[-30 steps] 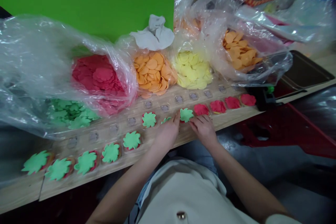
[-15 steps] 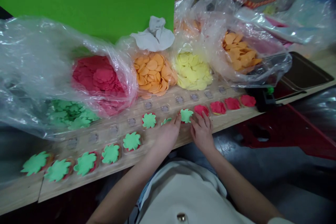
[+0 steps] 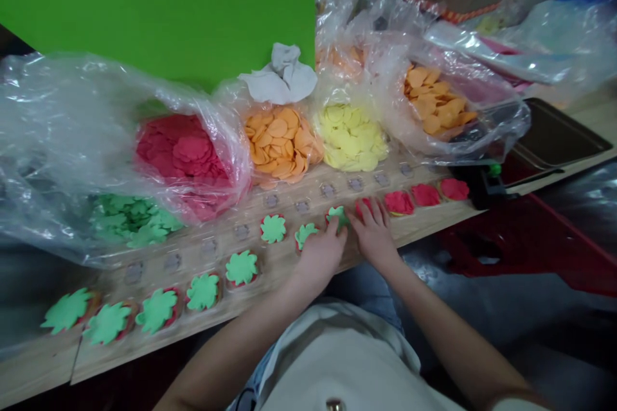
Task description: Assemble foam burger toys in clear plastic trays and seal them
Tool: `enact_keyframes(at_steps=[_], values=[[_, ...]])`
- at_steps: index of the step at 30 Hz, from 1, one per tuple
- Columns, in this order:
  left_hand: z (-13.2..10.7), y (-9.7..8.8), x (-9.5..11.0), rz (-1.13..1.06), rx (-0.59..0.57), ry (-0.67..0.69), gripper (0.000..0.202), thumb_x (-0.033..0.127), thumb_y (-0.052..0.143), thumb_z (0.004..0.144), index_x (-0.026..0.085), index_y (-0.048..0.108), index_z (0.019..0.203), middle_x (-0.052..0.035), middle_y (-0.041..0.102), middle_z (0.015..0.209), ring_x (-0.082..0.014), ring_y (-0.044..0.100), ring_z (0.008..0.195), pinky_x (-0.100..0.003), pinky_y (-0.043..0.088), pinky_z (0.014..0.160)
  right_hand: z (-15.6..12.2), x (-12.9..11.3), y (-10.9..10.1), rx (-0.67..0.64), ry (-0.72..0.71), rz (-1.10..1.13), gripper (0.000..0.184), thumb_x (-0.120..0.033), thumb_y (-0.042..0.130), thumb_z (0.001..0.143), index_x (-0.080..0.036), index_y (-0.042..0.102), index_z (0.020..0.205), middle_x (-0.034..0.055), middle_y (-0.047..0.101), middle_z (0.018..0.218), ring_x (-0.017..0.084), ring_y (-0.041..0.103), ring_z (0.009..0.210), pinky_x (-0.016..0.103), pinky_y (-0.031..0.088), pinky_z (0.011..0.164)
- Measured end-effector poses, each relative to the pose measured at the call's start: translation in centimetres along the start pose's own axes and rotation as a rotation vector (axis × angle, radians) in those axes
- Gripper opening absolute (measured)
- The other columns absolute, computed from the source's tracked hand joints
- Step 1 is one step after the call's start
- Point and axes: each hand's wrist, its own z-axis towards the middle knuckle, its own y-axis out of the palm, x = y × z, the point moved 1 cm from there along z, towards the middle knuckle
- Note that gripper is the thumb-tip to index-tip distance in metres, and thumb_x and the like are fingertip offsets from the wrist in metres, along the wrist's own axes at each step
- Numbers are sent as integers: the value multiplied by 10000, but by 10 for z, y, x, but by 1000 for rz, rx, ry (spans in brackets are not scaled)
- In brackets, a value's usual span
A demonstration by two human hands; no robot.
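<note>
My left hand (image 3: pixel 321 255) rests its fingertips on a green foam flower (image 3: pixel 337 216), partly covering it. My right hand (image 3: pixel 373 236) lies with spread fingers over a red foam piece (image 3: pixel 364 207), hiding most of it. Both hands are close together above a long wooden board (image 3: pixel 38 366) with recessed square slots. Along it runs a row of green foam flowers (image 3: pixel 241 268), each on a red layer. Farther right, red foam pieces (image 3: pixel 399 203) lie uncovered by green. Small metal-looking squares (image 3: pixel 302 207) fill the slots behind.
Clear plastic bags hold red (image 3: pixel 186 157), orange (image 3: pixel 279 141), yellow (image 3: pixel 351 138) and green (image 3: pixel 132 221) foam shapes behind the board. A green panel (image 3: pixel 154 13), grey cloth (image 3: pixel 282 76), black tray (image 3: pixel 554 138) and black clamp (image 3: pixel 484 186) stand nearby.
My hands have come closer together. My left fingers now lie on the green flower, and my right fingers cover the red piece. The view has shifted slightly.
</note>
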Motion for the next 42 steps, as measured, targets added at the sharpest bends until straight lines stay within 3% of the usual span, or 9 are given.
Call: enact_keyframes(at_steps=[4, 7, 10, 14, 20, 23, 26, 33, 42], values=[[17, -18, -10, -810, 256, -234, 269, 317, 380, 871, 194, 564, 1024, -73, 575, 992, -178, 551, 927, -310, 440, 824, -1, -5, -15, 97, 250, 508, 412, -198, 440, 823, -176, 470, 1233, 124, 521, 1192, 243, 459, 1131, 435, 388, 937], [34, -16, -4, -1535, 65, -483, 370, 439, 343, 853, 154, 558, 953, -59, 571, 826, -159, 567, 749, -295, 473, 690, -1, -13, -17, -76, 485, 1025, 406, -383, 522, 782, -164, 542, 1123, 79, 623, 939, 187, 595, 795, 327, 507, 668], [46, -8, 8, -1797, -150, -415, 278, 273, 514, 767, 154, 528, 1018, -47, 580, 883, -135, 574, 767, -260, 472, 686, 0, -6, -16, -88, 683, 1259, 377, -455, 571, 719, -148, 595, 936, 30, 605, 765, 137, 550, 622, 256, 469, 516], [63, 12, 10, -1302, -115, -210, 350, 89, 564, 697, 153, 529, 1039, -66, 603, 989, -134, 583, 846, -257, 468, 743, 0, 26, -13, -27, 694, 1137, 339, -433, 559, 733, -150, 587, 917, 12, 582, 705, 127, 518, 585, 242, 432, 500], [90, 22, 13, -803, 65, -120, 307, 92, 523, 742, 179, 550, 1035, -79, 593, 1047, -185, 541, 984, -361, 397, 905, 13, 54, 1, 77, 423, 406, 243, -276, 530, 782, -149, 612, 972, 92, 602, 885, 208, 553, 821, 359, 444, 775], [77, 12, 18, -391, 159, 19, 312, 141, 437, 821, 185, 523, 1118, -84, 555, 1136, -194, 484, 1083, -371, 348, 963, 18, 52, 2, 112, 329, 256, 270, -282, 500, 812, -145, 597, 1025, 116, 573, 938, 224, 534, 884, 366, 443, 806], [52, 12, 21, -127, 114, 179, 361, 223, 405, 860, 191, 459, 1215, -73, 490, 1263, -203, 407, 1186, -389, 295, 1013, 7, 52, -7, 189, 328, 237, 349, -294, 462, 838, -129, 528, 1138, 126, 556, 983, 223, 519, 921, 362, 446, 820], [36, 28, 25, 137, 38, 295, 476, 310, 443, 838, 151, 396, 1284, -100, 415, 1347, -231, 260, 1300, -456, 120, 1086, -34, 41, -20, -7, 176, -16, 473, -115, 441, 784, -225, 472, 1243, 101, 431, 1282, 280, 360, 1176, 461, 368, 925], [44, 35, 39, 148, 78, 186, 516, 348, 567, 746, 130, 478, 1205, -148, 427, 1309, -281, 303, 1264, -486, 142, 1075, -19, 43, -25, -82, 164, -168, 447, -107, 417, 800, -241, 496, 1219, 91, 362, 1367, 305, 224, 1295, 459, 366, 929]])
